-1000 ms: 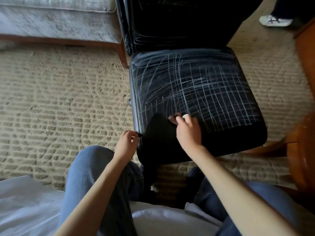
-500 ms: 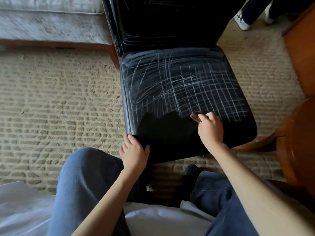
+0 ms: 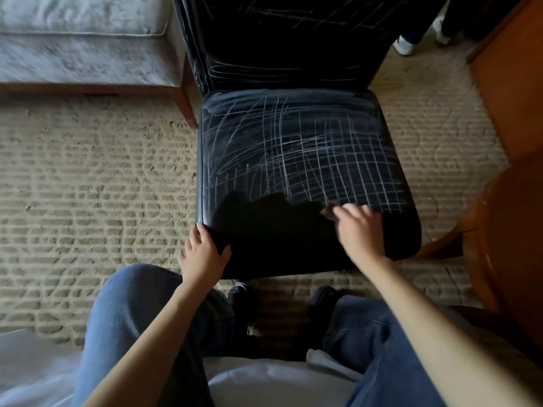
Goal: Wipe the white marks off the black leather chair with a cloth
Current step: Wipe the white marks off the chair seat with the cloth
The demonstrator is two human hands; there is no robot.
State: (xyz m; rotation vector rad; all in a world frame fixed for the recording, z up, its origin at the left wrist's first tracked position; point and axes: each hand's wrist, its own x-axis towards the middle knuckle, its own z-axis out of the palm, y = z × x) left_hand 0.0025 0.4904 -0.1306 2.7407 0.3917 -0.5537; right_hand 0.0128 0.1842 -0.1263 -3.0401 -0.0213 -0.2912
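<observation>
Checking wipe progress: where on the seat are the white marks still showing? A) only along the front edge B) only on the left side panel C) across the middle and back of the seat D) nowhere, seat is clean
C: white marks cross the middle and back of the seat, while the front strip, where the black cloth lies by the right hand, looks dark.

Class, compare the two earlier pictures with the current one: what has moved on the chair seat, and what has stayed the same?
The right hand has slid rightward along the front of the chair seat, spreading the black cloth wider. The left hand let go of the cloth corner and now grips the seat's front left corner. The white marks look unchanged; none appear wiped yet.
</observation>
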